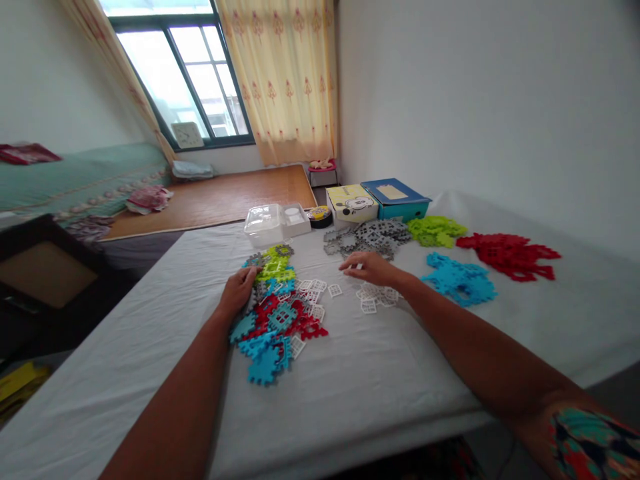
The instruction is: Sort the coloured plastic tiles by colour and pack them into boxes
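While left hand (240,291) touches mixed pile (283,317), grip unclear, right hand (373,268) hangs half-open, seemingly empty. A low sweep could scatter nearby white pieces (369,307).

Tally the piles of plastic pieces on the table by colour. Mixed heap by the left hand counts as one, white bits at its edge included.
Grey pile: 1
Green pile: 1
Red pile: 1
Blue pile: 1
White pile: 1
Mixed pile: 1
Total: 6

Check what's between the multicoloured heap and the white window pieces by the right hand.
Head view: one loose white window piece on the pale cloth.
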The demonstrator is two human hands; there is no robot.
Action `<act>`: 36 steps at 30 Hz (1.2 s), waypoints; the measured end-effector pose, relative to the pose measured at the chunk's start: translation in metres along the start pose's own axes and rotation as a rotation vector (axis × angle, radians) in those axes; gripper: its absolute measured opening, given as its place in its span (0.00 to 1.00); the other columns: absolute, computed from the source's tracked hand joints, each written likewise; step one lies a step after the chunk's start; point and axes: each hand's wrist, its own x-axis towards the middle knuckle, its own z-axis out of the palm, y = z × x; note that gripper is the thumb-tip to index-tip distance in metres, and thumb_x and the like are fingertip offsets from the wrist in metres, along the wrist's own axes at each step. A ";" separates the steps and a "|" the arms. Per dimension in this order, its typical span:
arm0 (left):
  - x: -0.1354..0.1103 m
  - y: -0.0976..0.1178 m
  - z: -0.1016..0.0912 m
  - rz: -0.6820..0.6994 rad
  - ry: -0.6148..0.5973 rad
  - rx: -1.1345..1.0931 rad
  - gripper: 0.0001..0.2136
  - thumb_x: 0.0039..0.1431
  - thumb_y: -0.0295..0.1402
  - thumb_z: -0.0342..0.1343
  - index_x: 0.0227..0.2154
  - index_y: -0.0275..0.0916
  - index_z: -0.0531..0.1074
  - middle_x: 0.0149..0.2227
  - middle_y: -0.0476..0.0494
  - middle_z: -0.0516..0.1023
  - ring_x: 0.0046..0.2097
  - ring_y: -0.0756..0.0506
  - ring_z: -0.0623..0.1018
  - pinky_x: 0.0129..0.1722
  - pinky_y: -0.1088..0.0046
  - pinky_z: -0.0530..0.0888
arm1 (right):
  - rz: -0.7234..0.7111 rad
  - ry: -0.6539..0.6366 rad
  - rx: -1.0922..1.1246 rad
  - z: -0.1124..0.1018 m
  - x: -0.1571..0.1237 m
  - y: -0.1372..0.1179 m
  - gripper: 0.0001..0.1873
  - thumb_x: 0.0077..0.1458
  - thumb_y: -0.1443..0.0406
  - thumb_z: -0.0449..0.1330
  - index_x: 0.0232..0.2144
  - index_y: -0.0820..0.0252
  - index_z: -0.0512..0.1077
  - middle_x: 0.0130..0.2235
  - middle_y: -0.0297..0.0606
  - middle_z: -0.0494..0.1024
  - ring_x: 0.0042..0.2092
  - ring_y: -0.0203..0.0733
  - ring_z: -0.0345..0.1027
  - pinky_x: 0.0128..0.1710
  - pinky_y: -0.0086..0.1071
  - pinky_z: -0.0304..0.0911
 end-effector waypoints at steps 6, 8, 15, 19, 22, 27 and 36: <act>-0.001 0.003 -0.002 0.001 -0.007 0.006 0.24 0.58 0.49 0.43 0.40 0.38 0.77 0.46 0.42 0.80 0.49 0.41 0.75 0.53 0.64 0.68 | -0.140 -0.153 -0.084 0.032 0.006 -0.031 0.13 0.50 0.60 0.66 0.36 0.61 0.78 0.39 0.45 0.78 0.42 0.44 0.69 0.46 0.36 0.61; -0.001 0.003 -0.002 0.001 -0.010 0.012 0.24 0.58 0.50 0.43 0.40 0.38 0.77 0.46 0.42 0.80 0.49 0.41 0.75 0.53 0.64 0.68 | -0.048 -0.165 -0.001 0.024 0.005 -0.028 0.13 0.49 0.60 0.66 0.36 0.61 0.77 0.35 0.40 0.77 0.36 0.40 0.69 0.38 0.31 0.62; -0.001 0.002 -0.001 -0.012 0.000 0.008 0.25 0.58 0.50 0.43 0.40 0.38 0.78 0.46 0.42 0.80 0.48 0.40 0.76 0.52 0.64 0.69 | 0.124 -0.224 0.174 -0.030 -0.005 0.012 0.18 0.57 0.54 0.56 0.33 0.61 0.78 0.31 0.37 0.79 0.33 0.39 0.70 0.34 0.29 0.62; -0.003 0.004 0.000 -0.007 0.000 0.000 0.25 0.58 0.50 0.43 0.39 0.37 0.78 0.45 0.42 0.80 0.49 0.41 0.76 0.52 0.65 0.68 | -0.018 0.055 -0.036 0.002 0.003 -0.003 0.14 0.59 0.63 0.55 0.43 0.60 0.77 0.44 0.43 0.79 0.46 0.44 0.70 0.48 0.37 0.62; -0.004 0.004 0.000 0.005 -0.001 -0.005 0.24 0.58 0.50 0.44 0.39 0.38 0.78 0.45 0.42 0.80 0.48 0.41 0.76 0.52 0.64 0.68 | -0.213 -0.023 -0.091 0.044 0.009 -0.033 0.19 0.61 0.67 0.53 0.54 0.57 0.70 0.54 0.44 0.74 0.56 0.45 0.64 0.55 0.41 0.58; -0.003 0.003 -0.001 0.005 -0.008 0.013 0.24 0.58 0.50 0.43 0.38 0.38 0.78 0.45 0.43 0.80 0.48 0.41 0.76 0.52 0.65 0.68 | -0.241 -0.177 -0.171 0.060 0.007 -0.049 0.19 0.59 0.60 0.58 0.53 0.54 0.71 0.56 0.44 0.71 0.56 0.48 0.63 0.53 0.42 0.59; -0.001 -0.001 0.001 0.012 -0.017 0.011 0.23 0.58 0.47 0.43 0.39 0.37 0.78 0.46 0.42 0.79 0.48 0.42 0.75 0.52 0.66 0.68 | -0.070 0.014 0.034 0.015 0.004 -0.018 0.15 0.62 0.60 0.53 0.39 0.62 0.77 0.40 0.45 0.79 0.42 0.43 0.70 0.44 0.34 0.61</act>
